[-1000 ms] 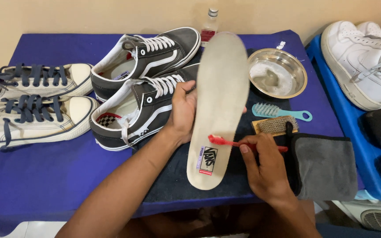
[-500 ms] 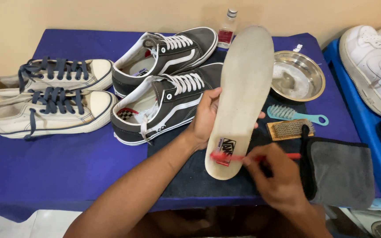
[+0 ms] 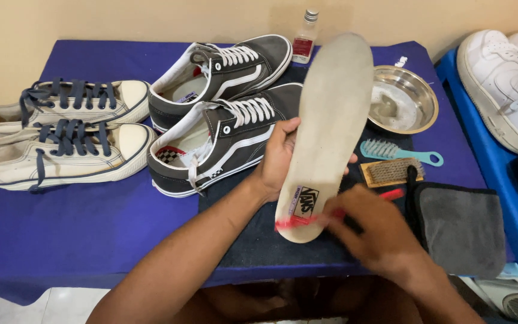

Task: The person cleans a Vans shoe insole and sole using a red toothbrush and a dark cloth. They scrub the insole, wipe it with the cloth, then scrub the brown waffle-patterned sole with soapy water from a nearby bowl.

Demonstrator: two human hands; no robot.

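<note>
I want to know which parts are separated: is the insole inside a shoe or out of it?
Out. The left hand holds the insole up above the table, beside the grey shoes, while the right hand holds a red toothbrush at its heel.

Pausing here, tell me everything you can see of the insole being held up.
The insole is a long, off-white, foam-like pad with rounded ends, greyed with dirt along its length. It is held up tilted over the dark mat, toe end toward the wall, heel end near the person. A printed patch sits at the heel. The left hand grips its left edge, fingertips showing past the right edge. A red brush, blurred, lies across the heel, held by the right hand.
</note>
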